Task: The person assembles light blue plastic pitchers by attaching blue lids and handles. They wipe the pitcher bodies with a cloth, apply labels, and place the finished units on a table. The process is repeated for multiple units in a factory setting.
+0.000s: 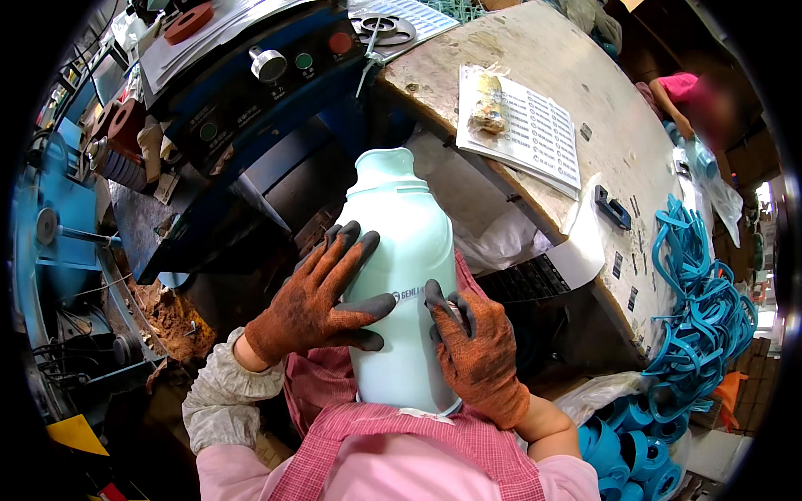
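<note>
A pale mint-green thermos flask shell (399, 225) rests on my lap, its flared neck pointing away from me and a small dark printed mark on its front. Both my hands wear orange work gloves with dark grey fingertips. My left hand (311, 305) lies on the flask's left side with its fingers spread and its thumb reaching over the front. On the right side, my right hand (483, 355) is curled, one fingertip touching beside the printed mark. Something small and pale shows between its fingers; I cannot make out what it is.
A worn worktable (510, 42) bears printed label sheets (539, 134) and a dark blue small tool (612, 207). Blue plastic straps (697, 309) hang at the right, above blue round parts (626, 451). A machine control panel (276, 83) stands at the left. Another person's arm (672, 108) shows far right.
</note>
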